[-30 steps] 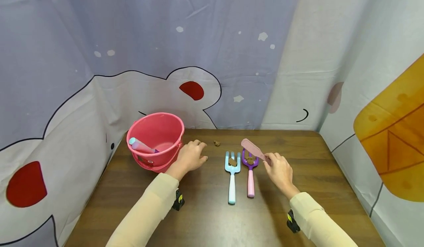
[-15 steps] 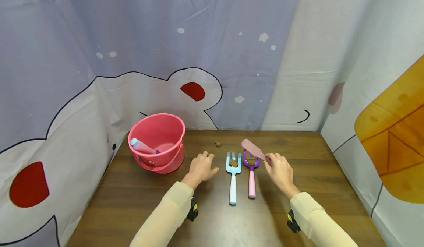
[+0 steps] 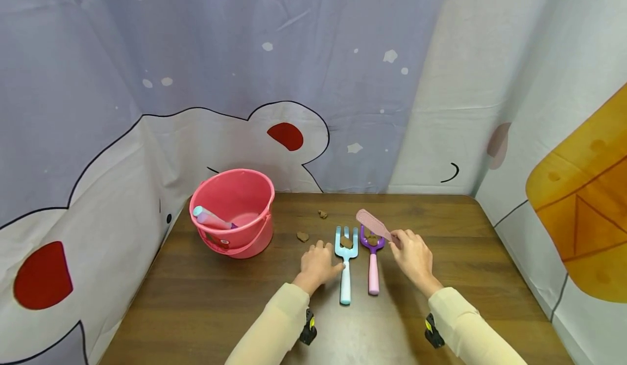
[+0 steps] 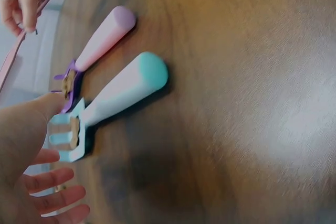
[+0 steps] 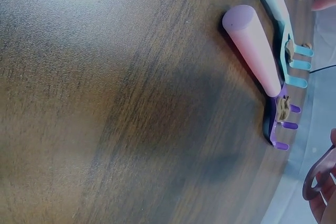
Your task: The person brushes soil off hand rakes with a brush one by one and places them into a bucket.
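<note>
My left hand (image 3: 317, 267) is just left of a toy garden fork (image 3: 345, 256) with pale blue tines and a white handle. Its thumb reaches toward the fork's neck, its fingers are extended, and it holds nothing. My right hand (image 3: 413, 253) pinches a flat pink spatula-like tool (image 3: 372, 223) with a looped handle end (image 5: 316, 174). The tool's blade hangs above the tines of a purple toy fork (image 3: 374, 267) with a pink handle. Brown lumps (image 3: 346, 242) lie on both forks' heads.
A pink bucket (image 3: 247, 241) stands at the back left, with a pink-and-blue handled tool (image 3: 213, 218) leaning inside. Two brown pieces lie on the wooden table (image 3: 206, 310): one flat piece (image 3: 302, 236) and a smaller lump (image 3: 322, 214). A printed curtain (image 3: 343, 82) hangs behind.
From beside the bucket, my left hand has moved right to the blue fork, uncovering a flat brown piece on the table. My right hand has stayed nearly still with the pink tool.
</note>
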The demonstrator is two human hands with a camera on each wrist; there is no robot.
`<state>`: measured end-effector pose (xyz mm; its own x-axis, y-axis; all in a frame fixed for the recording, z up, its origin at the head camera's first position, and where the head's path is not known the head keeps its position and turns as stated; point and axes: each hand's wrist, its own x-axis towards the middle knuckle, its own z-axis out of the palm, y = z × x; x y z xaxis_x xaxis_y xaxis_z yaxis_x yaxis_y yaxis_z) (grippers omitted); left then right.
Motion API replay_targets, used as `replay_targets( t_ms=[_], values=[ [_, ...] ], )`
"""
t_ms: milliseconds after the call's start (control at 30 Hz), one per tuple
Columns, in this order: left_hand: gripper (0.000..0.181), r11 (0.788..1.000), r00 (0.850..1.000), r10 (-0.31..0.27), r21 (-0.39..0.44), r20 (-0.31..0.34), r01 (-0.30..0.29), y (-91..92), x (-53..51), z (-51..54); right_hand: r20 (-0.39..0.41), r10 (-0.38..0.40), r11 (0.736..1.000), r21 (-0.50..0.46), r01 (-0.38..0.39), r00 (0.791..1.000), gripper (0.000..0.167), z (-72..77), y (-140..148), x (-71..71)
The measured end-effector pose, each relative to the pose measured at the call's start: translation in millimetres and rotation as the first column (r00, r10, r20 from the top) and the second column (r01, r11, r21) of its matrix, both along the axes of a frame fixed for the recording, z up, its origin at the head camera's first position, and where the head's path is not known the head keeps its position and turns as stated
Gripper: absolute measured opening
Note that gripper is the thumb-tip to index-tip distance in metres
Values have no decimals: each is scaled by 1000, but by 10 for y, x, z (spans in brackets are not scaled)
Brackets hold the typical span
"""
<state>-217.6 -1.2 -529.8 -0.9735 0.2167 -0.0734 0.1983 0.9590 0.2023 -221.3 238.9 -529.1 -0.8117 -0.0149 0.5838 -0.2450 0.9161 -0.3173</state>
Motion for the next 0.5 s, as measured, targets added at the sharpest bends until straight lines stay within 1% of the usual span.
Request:
replay_targets(
  t_ms=[200,267,400,500],
  values=[
    [68,1000,1000,0,-4,-23,0,154,104,-94,6,-3,1000,9,3,1000,22,-12,1,5],
    [66,1000,1000,0,11,-30,1,195,142,-136,3,-4,1000,11,4,1000,22,-18,1,9],
    [65,999,999,16,37,-37,-15,257,204,-217,-12,1,1000,14,-1,1000,23,-33,2,15],
    [67,999,999,23,30,-43,-21,292,249,-251,-22,5,1000,15,-5,1000,23,-40,3,16]
  ],
)
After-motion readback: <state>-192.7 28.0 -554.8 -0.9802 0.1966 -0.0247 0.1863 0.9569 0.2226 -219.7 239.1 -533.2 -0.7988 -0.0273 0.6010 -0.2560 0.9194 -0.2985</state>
